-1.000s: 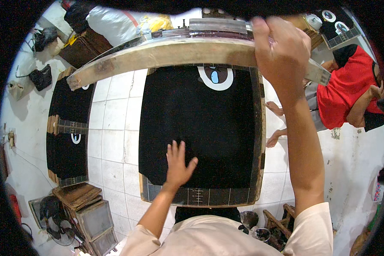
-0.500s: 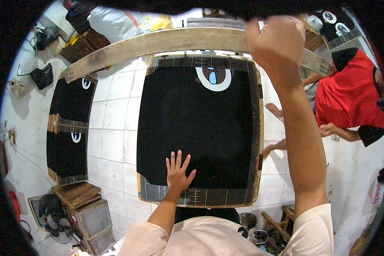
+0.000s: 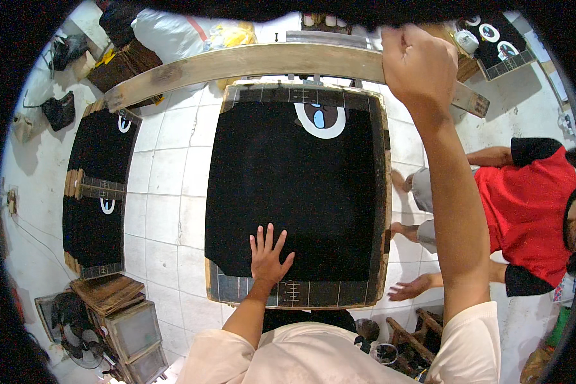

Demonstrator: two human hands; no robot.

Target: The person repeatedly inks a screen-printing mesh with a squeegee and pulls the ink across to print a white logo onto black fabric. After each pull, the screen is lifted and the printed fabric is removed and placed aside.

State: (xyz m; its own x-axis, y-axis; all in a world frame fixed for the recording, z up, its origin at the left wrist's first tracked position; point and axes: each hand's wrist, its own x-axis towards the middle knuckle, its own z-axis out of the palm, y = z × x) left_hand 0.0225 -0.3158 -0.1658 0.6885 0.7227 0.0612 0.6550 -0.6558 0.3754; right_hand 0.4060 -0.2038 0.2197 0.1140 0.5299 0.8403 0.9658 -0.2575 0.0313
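My left hand point(image 3: 270, 259) lies flat with fingers spread on the near part of a black cloth point(image 3: 288, 192). The cloth covers most of a wood-edged board point(image 3: 320, 294) marked with white lines. On its far right part is a printed white oval ring point(image 3: 320, 133) with brown and light blue shapes inside. High at the far right, my right hand point(image 3: 421, 72) is closed in a fist in front of a long wooden beam point(image 3: 249, 63). Its fingers are turned away, so what they hold, if anything, is hidden.
Left of the board stands another board with black cloths point(image 3: 96, 230). A fan point(image 3: 77, 329) and stacked frames point(image 3: 137, 326) are at the near left. To the right, a person in a red shirt point(image 3: 525, 205) has one hand near the board. Wooden stool legs point(image 3: 409, 342) stand close by.
The person in red has moved nearer along the right side, one hand now reaching low beside the board. My right fist has shifted slightly right; my left hand stays on the cloth.
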